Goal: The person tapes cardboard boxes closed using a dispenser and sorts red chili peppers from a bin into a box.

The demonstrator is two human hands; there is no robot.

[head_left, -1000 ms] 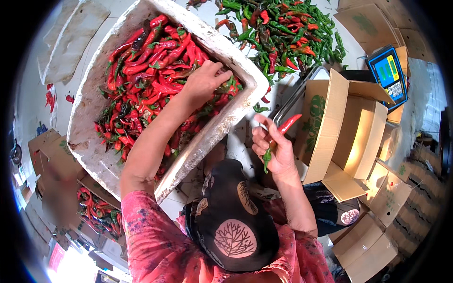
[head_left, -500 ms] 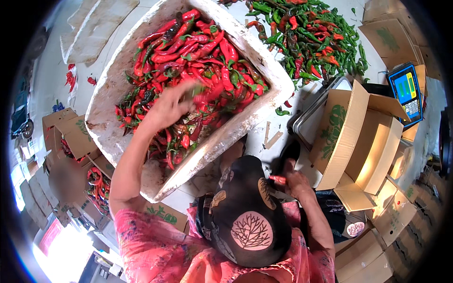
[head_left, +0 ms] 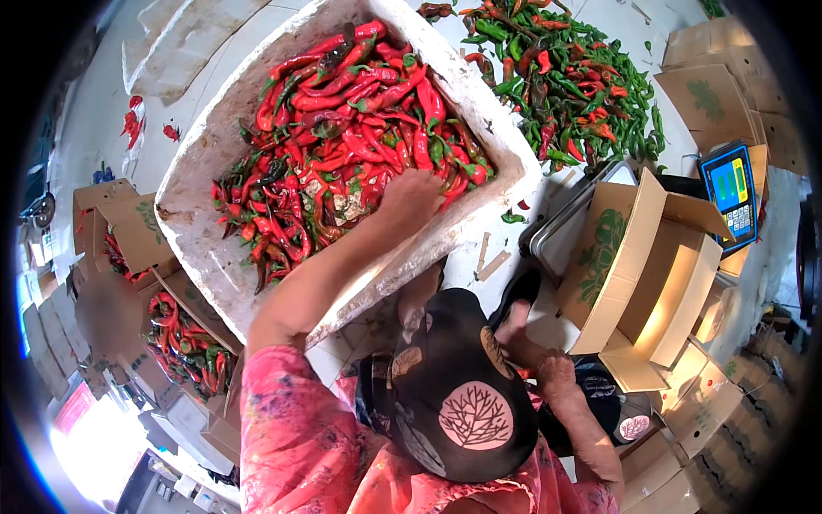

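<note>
Red chili peppers, some with green or dark patches, fill a large white foam box in front of me. My left hand reaches across the box and is closed low among the peppers at its right side. Its fingertips are hidden, so what it grips does not show. Beside my dark patterned lap cover, my right hand is closed. A bit of a red chili pepper sticks out at its fingers. In the middle of the heap, a pale patch shows between the peppers.
Loose green and red peppers lie heaped on the floor beyond the box. An open cardboard carton stands to the right, near a blue scale display. More cartons line both sides. One at left holds peppers. A black shoe is below the carton.
My left hand has moved right across the pepper heap, its fingers now curled. My right hand has drawn back toward my lap, and less of its red pepper shows.
</note>
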